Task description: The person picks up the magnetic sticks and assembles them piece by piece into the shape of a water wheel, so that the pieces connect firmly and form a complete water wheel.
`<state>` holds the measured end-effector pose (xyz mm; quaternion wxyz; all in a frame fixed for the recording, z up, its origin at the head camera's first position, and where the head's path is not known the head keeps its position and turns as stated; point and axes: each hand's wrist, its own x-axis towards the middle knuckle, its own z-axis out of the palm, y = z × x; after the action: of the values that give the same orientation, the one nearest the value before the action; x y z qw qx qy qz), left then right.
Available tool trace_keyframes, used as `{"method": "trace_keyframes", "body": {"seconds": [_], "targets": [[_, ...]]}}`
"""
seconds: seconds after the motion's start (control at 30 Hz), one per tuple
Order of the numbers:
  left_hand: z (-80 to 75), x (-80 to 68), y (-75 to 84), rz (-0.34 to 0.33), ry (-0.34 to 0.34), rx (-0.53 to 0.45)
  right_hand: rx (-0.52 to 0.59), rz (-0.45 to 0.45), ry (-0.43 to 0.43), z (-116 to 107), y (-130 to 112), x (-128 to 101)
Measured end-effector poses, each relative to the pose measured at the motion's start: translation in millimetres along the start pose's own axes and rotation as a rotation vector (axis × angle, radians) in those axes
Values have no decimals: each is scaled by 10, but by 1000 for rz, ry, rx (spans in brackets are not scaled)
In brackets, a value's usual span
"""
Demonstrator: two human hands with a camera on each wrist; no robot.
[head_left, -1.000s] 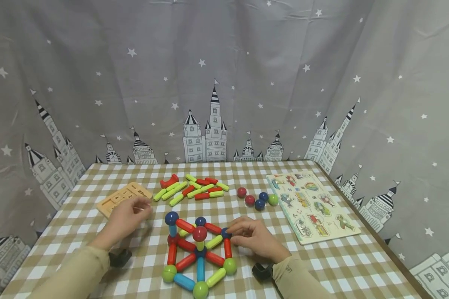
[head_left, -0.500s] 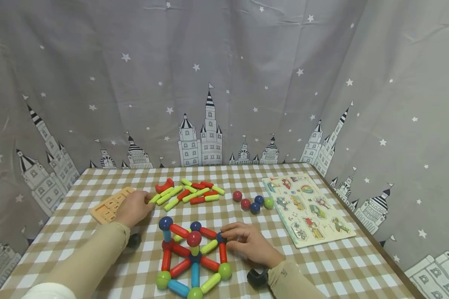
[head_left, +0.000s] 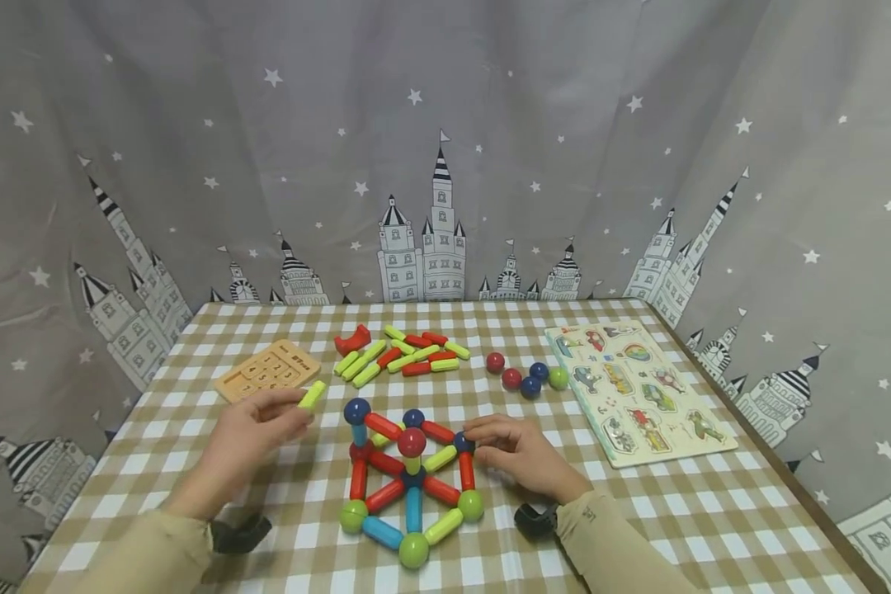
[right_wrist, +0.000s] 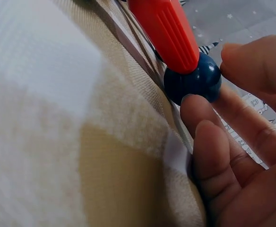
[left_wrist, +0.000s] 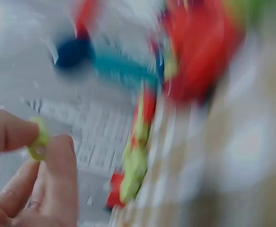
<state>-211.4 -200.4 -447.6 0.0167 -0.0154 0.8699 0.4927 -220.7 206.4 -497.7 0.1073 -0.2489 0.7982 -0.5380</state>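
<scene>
My left hand (head_left: 256, 429) has come back from the stick pile, pinching a green stick (head_left: 312, 395) left of the ball-and-stick frame (head_left: 408, 478); right hand (head_left: 516, 454) fingers grip its blue ball (right_wrist: 193, 79).

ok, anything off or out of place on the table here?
Nothing stands out. The stick-and-ball structure lies intact, spare sticks and loose balls sit in tidy groups, and both puzzle boards lie flat. The left hand pinches a green stick; the right hand holds a blue ball.
</scene>
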Motion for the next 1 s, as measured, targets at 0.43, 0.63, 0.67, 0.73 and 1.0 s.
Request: {"method": "trace_keyframes", "body": {"seconds": [0.43, 0.63, 0.67, 0.73, 1.0], "targets": [[427, -585, -123, 158, -344, -203, 30, 11, -8, 7, 10, -19], [511, -636, -153, 151, -278, -136, 39, 14, -23, 29, 14, -3], [516, -638, -143, 172, -273, -115, 39, 19, -22, 25, 13, -3], [528, -631, -152, 220, -283, -92, 31, 35, -18, 12, 8, -8], [358, -499, -125, 236, -358, -20, 16, 49, -24, 5, 7, -21]]}}
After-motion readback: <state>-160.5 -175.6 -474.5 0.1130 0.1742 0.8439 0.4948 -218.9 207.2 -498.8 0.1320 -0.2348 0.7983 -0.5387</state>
